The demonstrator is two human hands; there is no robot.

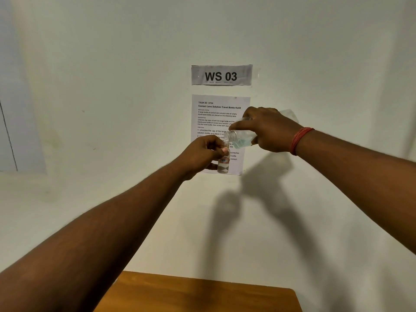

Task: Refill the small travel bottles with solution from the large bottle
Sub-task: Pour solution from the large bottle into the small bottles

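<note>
Both arms reach out in front of a pale wall, well above the brown wooden desk (pixel 202 296), whose top shows only at 6 o'clock in the view. The left hand (pixel 203 154) has its fingers and thumb curled round the upper part of a small clear plastic travel bottle (pixel 223 164), which it holds upright with its open mouth up; a little clear liquid sits in the bottom of it and a red-edged label wraps its middle. At 1 o'clock from that hand, just beside it, the right hand (pixel 267 129) grips a large clear plastic bottle (pixel 242 137) from above, fingers wrapped round the body. This bottle is tilted to lie nearly level, its uncapped threaded neck pointing toward 9 o'clock and sitting right over the small bottle's mouth; whether the two rims touch cannot be told. Pale liquid pools in its lower side. A red thread band (pixel 300 140) circles the right wrist. Behind the hands a white printed task sheet (pixel 219 109) hangs on the wall, and at 12 o'clock from it a grey sign reading "WS 03" (pixel 221 75).
</note>
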